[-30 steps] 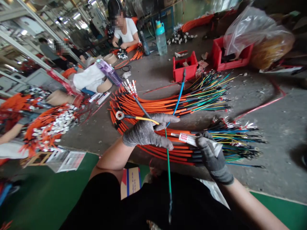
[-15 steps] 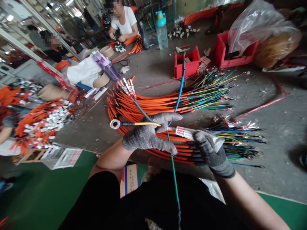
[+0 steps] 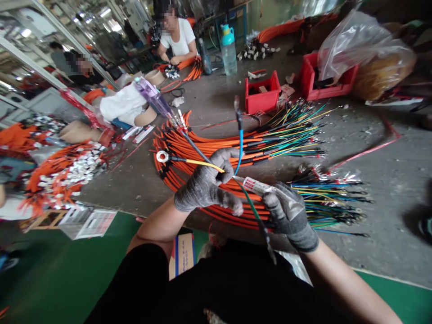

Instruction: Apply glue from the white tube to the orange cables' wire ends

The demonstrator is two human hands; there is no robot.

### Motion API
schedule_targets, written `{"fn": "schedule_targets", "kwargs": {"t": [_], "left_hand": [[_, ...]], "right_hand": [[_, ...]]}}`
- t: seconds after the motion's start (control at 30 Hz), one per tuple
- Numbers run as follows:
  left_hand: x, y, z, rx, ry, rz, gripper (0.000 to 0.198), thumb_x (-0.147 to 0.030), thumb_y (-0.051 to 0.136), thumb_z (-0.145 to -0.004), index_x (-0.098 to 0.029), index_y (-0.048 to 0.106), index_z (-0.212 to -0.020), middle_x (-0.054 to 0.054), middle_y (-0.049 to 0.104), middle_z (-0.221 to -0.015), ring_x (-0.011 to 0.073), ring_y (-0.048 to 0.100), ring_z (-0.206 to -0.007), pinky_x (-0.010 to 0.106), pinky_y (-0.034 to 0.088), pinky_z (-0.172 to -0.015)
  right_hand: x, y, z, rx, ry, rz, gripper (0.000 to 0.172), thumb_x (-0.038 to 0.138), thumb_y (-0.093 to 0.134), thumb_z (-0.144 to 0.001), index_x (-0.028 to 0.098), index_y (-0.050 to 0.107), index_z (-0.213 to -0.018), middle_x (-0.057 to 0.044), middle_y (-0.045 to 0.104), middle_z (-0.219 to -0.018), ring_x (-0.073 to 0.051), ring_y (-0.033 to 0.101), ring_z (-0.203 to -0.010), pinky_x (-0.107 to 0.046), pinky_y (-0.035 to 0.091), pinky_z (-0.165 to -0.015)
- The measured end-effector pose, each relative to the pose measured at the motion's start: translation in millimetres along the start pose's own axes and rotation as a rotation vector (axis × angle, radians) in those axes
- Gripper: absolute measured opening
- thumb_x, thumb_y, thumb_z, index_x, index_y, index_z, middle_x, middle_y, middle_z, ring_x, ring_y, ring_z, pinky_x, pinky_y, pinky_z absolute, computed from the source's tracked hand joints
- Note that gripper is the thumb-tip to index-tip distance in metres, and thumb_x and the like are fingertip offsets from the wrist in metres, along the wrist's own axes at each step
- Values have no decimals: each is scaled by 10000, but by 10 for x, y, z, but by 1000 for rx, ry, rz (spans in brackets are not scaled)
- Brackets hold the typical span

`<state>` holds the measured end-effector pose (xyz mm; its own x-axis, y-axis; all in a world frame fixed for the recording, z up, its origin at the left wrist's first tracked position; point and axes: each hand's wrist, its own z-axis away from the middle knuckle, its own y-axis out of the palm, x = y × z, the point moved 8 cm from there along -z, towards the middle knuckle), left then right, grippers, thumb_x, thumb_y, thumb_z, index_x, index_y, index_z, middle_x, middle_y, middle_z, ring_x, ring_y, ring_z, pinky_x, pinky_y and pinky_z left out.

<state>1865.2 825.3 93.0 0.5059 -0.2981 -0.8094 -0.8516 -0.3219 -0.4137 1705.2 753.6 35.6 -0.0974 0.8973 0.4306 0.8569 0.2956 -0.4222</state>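
My left hand [image 3: 211, 180], in a grey glove, grips a cable [image 3: 195, 146] between thumb and fingers. From its split end a yellow wire [image 3: 202, 164] with a large ring terminal [image 3: 162, 156] points left. A blue wire [image 3: 240, 139] stands upward, and a green wire [image 3: 251, 202] slants down to the right. My right hand [image 3: 290, 213], gloved too, is closed around a white tube with a red label [image 3: 254, 185]. The tube's narrow tip points at the spot where the wires part, close to my left fingers; whether it touches cannot be made out.
Bundles of orange cables [image 3: 216, 139] lie on the grey table [image 3: 340, 139] beneath my hands. Red bins [image 3: 261, 101], a clear plastic bag [image 3: 354, 40] and a blue-capped bottle [image 3: 228, 51] stand farther back. A person in white [image 3: 180, 38] works across the table.
The green wire has swung from hanging straight down to slanting right. The blue wire's end has shifted left. My right hand and the tube have moved slightly left.
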Motion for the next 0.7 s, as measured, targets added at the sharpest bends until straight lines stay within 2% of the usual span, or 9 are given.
{"fn": "schedule_targets", "kwargs": {"t": [0.1,0.13,0.2,0.37,0.47,0.53,0.7], "left_hand": [[-112,-87,-94,-154,86,-261,343,-480,836,-836,-185,691,-935,-8,652,-774,136,612,-729,272,512,-730],[-154,-110,-140,-188,113,-330,281,-445,781,-891,-180,691,-868,22,694,-830,159,651,-811,297,531,-806],[-192,-131,-248,-193,132,-380,286,-427,695,-951,-172,683,-822,46,723,-873,176,674,-875,316,539,-873],[-105,-134,-427,-146,57,-231,375,-516,655,-968,-168,669,-830,13,677,-747,151,664,-796,270,539,-781],[-45,-116,-440,-159,8,-132,377,-518,689,-946,-168,666,-809,-7,665,-713,124,643,-715,244,527,-708],[-25,-103,-436,-172,-14,-85,385,-518,710,-930,-165,666,-782,-17,657,-689,107,623,-661,234,513,-661],[0,-104,-420,-209,-33,-57,405,-533,754,-898,-159,687,-756,-19,652,-681,95,602,-625,232,487,-616]], "right_hand": [[14,-39,-11,-27,-54,37,380,262,409,-1097,235,548,-745,-16,571,-645,-177,520,-596,-320,361,-568],[40,-57,-12,-32,-89,78,364,241,413,-1090,233,552,-753,-21,577,-650,-180,524,-600,-323,362,-571],[100,-82,-20,-31,-157,169,347,230,430,-1078,233,557,-755,-25,574,-643,-185,519,-597,-326,363,-572],[193,-76,-92,-39,-253,311,380,222,499,-1058,235,533,-679,-10,535,-582,-170,442,-547,-315,313,-539],[217,-44,-119,-55,-284,349,401,235,490,-1067,232,538,-669,-10,528,-568,-171,410,-539,-319,289,-534],[223,-21,-119,-59,-288,345,388,224,494,-1060,228,548,-676,-18,539,-574,-178,433,-558,-319,305,-543],[191,-8,-108,-67,-264,314,320,149,555,-988,229,540,-678,-5,518,-583,-167,419,-550,-323,297,-538]]}}
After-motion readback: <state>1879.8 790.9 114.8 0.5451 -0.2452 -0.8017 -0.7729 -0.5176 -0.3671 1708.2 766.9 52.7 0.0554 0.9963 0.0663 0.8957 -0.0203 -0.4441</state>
